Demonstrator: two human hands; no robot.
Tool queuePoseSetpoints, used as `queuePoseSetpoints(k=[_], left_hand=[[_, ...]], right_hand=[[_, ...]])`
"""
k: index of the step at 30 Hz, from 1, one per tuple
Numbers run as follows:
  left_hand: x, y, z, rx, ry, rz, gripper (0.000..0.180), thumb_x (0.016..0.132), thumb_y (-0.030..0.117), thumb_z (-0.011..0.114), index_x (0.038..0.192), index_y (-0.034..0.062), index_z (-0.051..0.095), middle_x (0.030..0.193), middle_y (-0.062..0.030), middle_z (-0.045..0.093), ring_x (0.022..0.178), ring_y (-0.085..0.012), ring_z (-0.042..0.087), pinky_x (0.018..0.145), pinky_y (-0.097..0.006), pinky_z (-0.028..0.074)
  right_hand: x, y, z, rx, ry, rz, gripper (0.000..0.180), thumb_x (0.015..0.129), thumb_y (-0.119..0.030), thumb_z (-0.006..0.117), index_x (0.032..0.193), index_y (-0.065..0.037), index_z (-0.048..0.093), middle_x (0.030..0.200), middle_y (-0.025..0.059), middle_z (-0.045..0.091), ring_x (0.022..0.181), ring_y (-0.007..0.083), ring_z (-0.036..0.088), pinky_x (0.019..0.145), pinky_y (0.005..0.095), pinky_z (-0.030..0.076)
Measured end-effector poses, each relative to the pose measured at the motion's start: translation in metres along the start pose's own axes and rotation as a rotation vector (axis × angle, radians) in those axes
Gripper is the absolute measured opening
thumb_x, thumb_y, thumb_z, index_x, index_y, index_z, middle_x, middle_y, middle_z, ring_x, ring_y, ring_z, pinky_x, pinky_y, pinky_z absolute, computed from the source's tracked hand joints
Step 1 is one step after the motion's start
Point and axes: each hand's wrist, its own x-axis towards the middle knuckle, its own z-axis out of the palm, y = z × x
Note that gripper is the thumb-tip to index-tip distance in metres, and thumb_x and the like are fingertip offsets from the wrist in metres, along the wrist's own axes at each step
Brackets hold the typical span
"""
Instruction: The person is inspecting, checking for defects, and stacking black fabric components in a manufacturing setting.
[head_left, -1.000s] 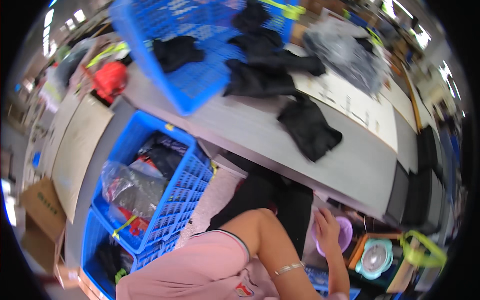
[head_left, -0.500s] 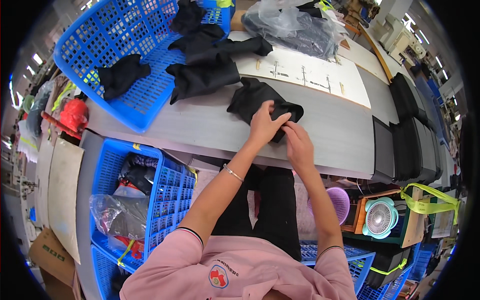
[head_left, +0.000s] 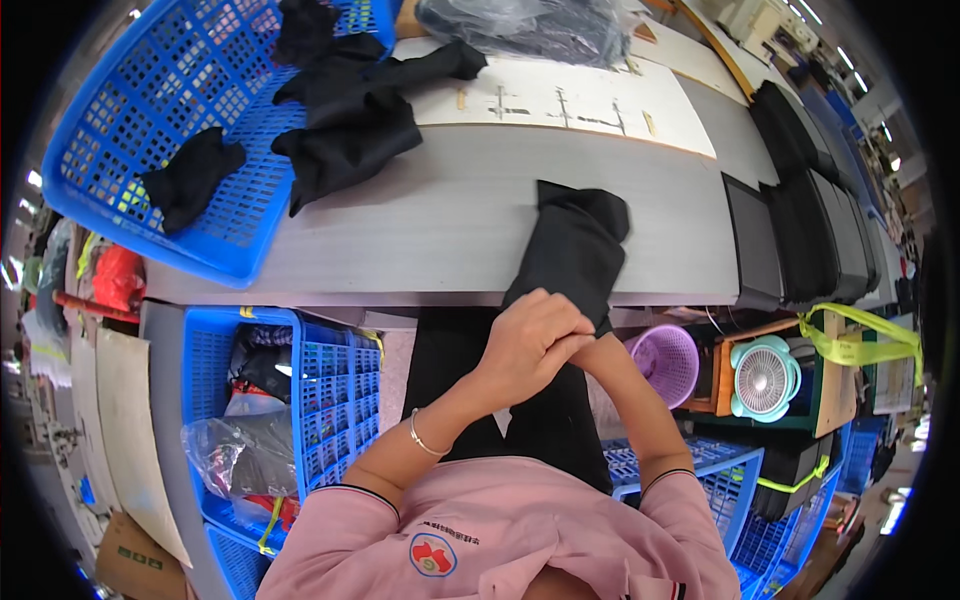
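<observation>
A black cloth piece point(head_left: 575, 245), long and folded over at its far end, reaches from the table's front edge toward me. My left hand point(head_left: 535, 345) is closed on its near end, fingers bent over the cloth. My right hand point(head_left: 602, 352) shows only at the wrist; the rest goes in under the cloth and behind my left hand, so its fingers are hidden. Whether it is inside the cloth or beneath it, I cannot tell. Other black cloth pieces point(head_left: 350, 145) lie crumpled to the left, partly in a tipped blue basket point(head_left: 255, 225).
Flat black panels point(head_left: 815, 235) are stacked at the table's right end. A white marked board point(head_left: 560, 100) and a plastic-wrapped bundle point(head_left: 530, 30) lie at the back. Below the table are a blue crate point(head_left: 335, 390), a purple basket point(head_left: 668, 365) and a small turquoise fan point(head_left: 765, 378).
Both hands have drawn closer to me, off the table's front edge. The cloth has turned lengthwise and straightened, and my right hand has become hidden. The view has shifted to the right.
</observation>
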Motion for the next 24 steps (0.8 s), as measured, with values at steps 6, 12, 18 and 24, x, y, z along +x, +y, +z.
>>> queuePoseSetpoints(k=[6, 12, 18, 24], left_hand=[[-0.046, 0.033, 0.028, -0.441, -0.378, -0.334, 0.006, 0.084, 0.006, 0.073, 0.088, 0.0033, 0.069, 0.087, -0.005, 0.066, 0.085, -0.0181, 0.06, 0.075, -0.03, 0.047], [-0.021, 0.015, 0.012, 0.06, 0.299, -0.174, 0.047, 0.073, 0.008, 0.079, 0.117, 0.0035, 0.061, 0.127, -0.0157, 0.054, 0.118, -0.0309, 0.05, 0.101, -0.039, 0.042], [0.033, -0.03, -0.011, -0.228, 0.311, -0.317, 0.011, 0.085, 0.01, 0.069, 0.093, 0.0026, 0.07, 0.132, -0.012, 0.057, 0.128, -0.0301, 0.044, 0.106, -0.038, 0.035], [0.042, -0.034, -0.003, -0.127, 0.027, -0.19, 0.022, 0.078, 0.002, 0.072, 0.095, 0.0041, 0.06, 0.125, -0.0129, 0.059, 0.128, -0.0301, 0.048, 0.105, -0.036, 0.037]], right_hand=[[0.059, -0.024, -0.024, 0.448, 0.354, 0.726, 0.006, 0.081, -0.002, 0.061, 0.087, 0.0, 0.062, 0.088, 0.0115, 0.066, 0.094, 0.0257, 0.066, 0.095, 0.0393, 0.045], [0.044, -0.052, -0.036, 0.735, 0.45, 0.501, 0.014, 0.088, 0.004, 0.056, 0.1, 0.002, 0.062, 0.107, 0.015, 0.062, 0.114, 0.0187, 0.059, 0.1, 0.0317, 0.044], [0.014, -0.069, -0.041, 1.196, 0.481, 0.647, 0.028, 0.09, 0.001, 0.056, 0.118, 0.002, 0.055, 0.126, 0.015, 0.056, 0.121, 0.0191, 0.054, 0.101, 0.0308, 0.044], [-0.02, -0.05, -0.051, 1.346, 0.376, 0.676, 0.031, 0.092, -0.001, 0.055, 0.122, 0.002, 0.052, 0.129, 0.0143, 0.054, 0.123, 0.0191, 0.053, 0.101, 0.0306, 0.043]])
